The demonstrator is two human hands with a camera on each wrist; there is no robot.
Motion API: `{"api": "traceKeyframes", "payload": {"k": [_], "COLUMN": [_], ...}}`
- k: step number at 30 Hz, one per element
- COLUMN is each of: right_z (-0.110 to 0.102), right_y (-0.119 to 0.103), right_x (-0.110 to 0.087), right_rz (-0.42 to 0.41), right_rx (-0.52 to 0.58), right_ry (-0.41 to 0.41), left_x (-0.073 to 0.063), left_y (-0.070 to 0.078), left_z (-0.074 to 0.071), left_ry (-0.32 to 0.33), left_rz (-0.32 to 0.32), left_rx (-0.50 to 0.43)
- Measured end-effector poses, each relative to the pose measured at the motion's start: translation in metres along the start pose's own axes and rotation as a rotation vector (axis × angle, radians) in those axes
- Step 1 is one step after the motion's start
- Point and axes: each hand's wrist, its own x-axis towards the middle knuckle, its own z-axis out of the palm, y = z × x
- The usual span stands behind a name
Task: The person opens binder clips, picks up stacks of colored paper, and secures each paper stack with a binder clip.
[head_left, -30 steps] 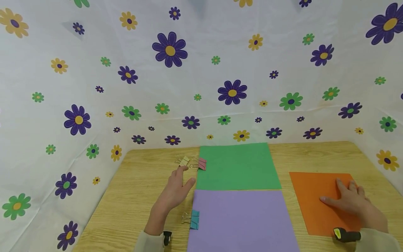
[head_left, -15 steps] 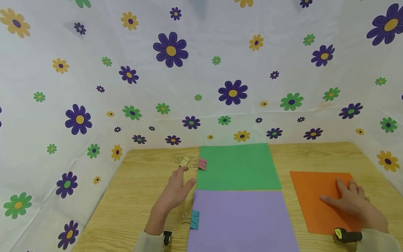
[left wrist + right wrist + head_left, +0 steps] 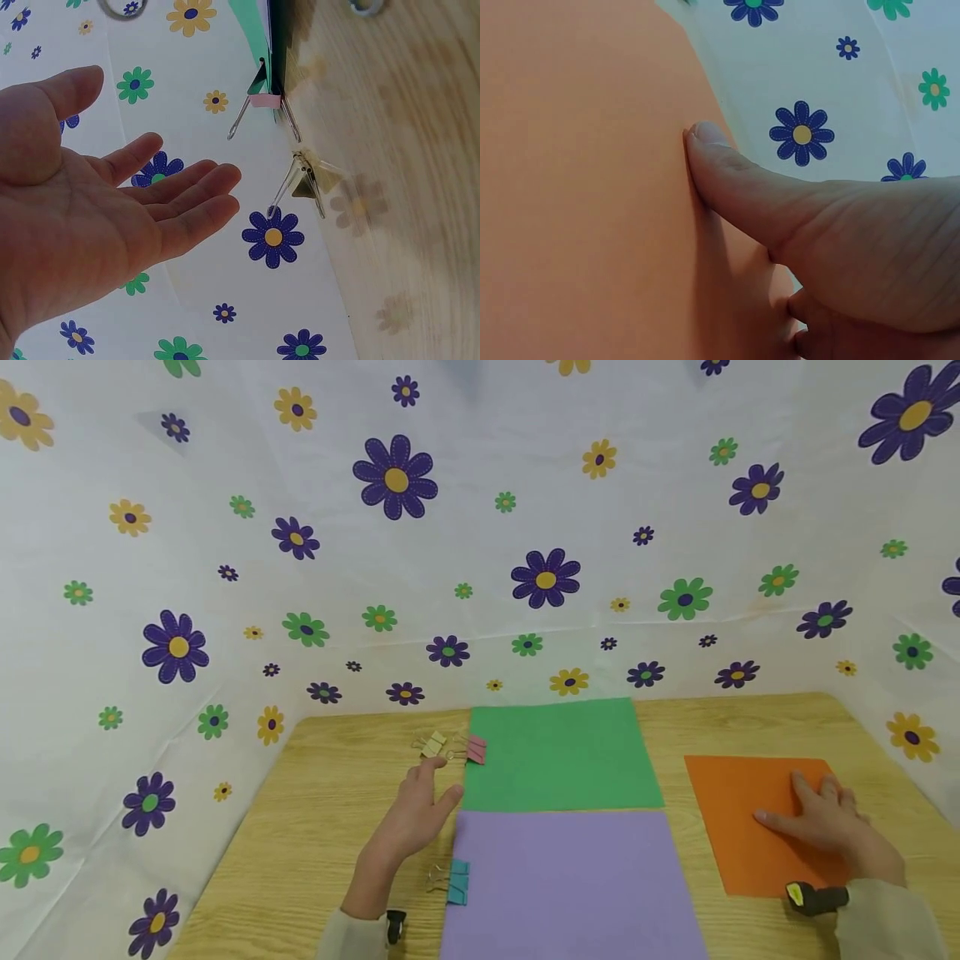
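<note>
My right hand (image 3: 828, 820) rests on an orange sheet (image 3: 738, 827) at the right of the table, thumb and fingers spread. In the right wrist view its thumb (image 3: 742, 187) touches the sheet's surface. My left hand (image 3: 416, 810) holds nothing; its fingers are relaxed, and in the left wrist view the palm (image 3: 82, 217) shows. Just beyond its fingertips lies a loose yellow binder clip (image 3: 433, 744). A pink binder clip (image 3: 476, 750) grips the left edge of a green sheet (image 3: 562, 760). Nearer, a teal binder clip (image 3: 458, 882) sits on the left edge of a purple sheet (image 3: 570, 885).
The wooden table (image 3: 300, 827) backs onto a white flower-printed cloth (image 3: 450, 527), which also rises along both sides. Bare wood separates the orange sheet from the green and purple ones.
My right hand has slid a little away from me, and the orange sheet has shifted with it. The left hand stays by the yellow clip. The head view has turned slightly.
</note>
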Motion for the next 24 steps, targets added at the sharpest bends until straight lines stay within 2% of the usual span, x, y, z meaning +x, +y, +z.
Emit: {"api": "traceKeyframes", "payload": {"k": [14, 24], "right_z": [-0.011, -0.014], "right_y": [0.003, 0.004], "right_x": [0.014, 0.016], "right_rz": [-0.002, 0.001], "right_rx": [0.031, 0.058], "right_ry": [-0.055, -0.049], "left_x": [0.000, 0.000], "left_y": [0.000, 0.001], "left_z": [0.001, 0.002], "left_ry": [-0.015, -0.013], "left_rz": [-0.002, -0.011], "left_rx": [-0.009, -0.007]}}
